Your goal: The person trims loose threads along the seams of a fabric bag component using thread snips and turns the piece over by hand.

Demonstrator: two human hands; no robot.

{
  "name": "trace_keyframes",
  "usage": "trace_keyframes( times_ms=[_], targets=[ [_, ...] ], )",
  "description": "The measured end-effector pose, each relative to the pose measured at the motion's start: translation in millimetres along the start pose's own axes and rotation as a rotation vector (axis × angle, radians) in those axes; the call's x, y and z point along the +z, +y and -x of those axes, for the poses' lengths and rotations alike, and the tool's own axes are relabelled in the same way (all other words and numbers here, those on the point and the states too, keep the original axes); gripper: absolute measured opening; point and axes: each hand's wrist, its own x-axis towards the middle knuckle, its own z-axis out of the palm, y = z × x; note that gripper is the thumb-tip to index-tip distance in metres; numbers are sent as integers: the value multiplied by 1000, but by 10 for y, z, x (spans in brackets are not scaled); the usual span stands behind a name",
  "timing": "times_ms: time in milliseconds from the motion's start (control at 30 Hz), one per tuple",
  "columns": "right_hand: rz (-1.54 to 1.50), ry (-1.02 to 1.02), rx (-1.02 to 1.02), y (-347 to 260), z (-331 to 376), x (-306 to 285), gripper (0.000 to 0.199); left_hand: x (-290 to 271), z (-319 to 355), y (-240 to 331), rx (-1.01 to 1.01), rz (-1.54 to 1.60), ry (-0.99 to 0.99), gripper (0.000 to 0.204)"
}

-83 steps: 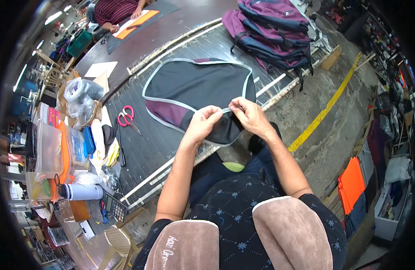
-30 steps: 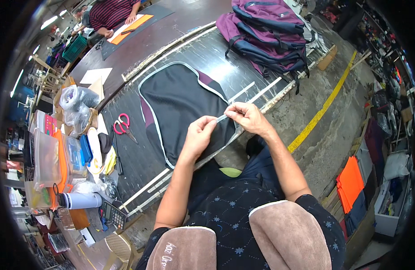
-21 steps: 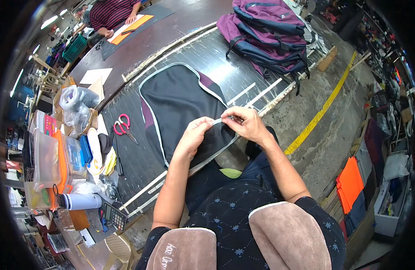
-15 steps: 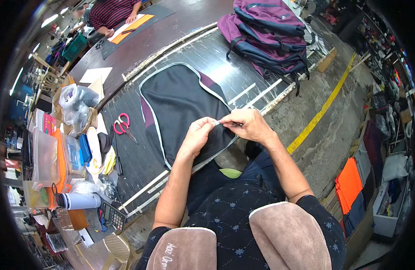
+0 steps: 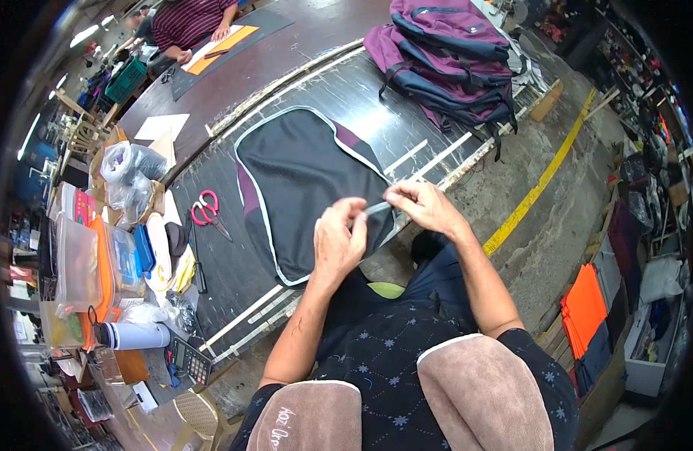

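A black fabric panel [image 5: 298, 177] with pale grey edge binding and purple side pieces lies on the dark table in front of me. Over its near right corner, a short pale grey strip [image 5: 377, 207] is stretched between my hands. My left hand [image 5: 337, 239] is closed at the strip's left end, fingers curled and back of the hand upward. At the other end, my right hand [image 5: 428, 207] pinches the strip between thumb and fingertips. Whether the strip is joined to the panel's binding I cannot tell.
Scissors with pink handles [image 5: 206, 210] lie left of the panel. Plastic boxes [image 5: 76, 263], a white bottle [image 5: 136, 336] and a calculator [image 5: 189, 361] crowd the left. Purple and navy backpacks [image 5: 452, 60] are piled at the far right. Across the table, a person's hand [image 5: 221, 31] rests on papers.
My hands have moved apart, so a length of the pale strip now shows between them. The left hand has turned and its fingers have lifted; the right has shifted slightly rightward.
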Motion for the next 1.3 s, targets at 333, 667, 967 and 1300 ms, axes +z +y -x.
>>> trace_keyframes(
  times_ms=[333,667,967,1300],
  targets=[
    [-40,236,116,268,42,63,49,-734,-127,-312,-22,-467,304,22],
    [212,327,209,273,-713,483,35,-1286,-271,-1349,-593,-459,262,40],
    [302,216,244,184,-692,504,39,-1341,-185,-1502,-577,-351,258,41],
    [612,399,-91,34,-820,620,22,-1297,-202,-1238,-370,-379,448,31]
  ],
)
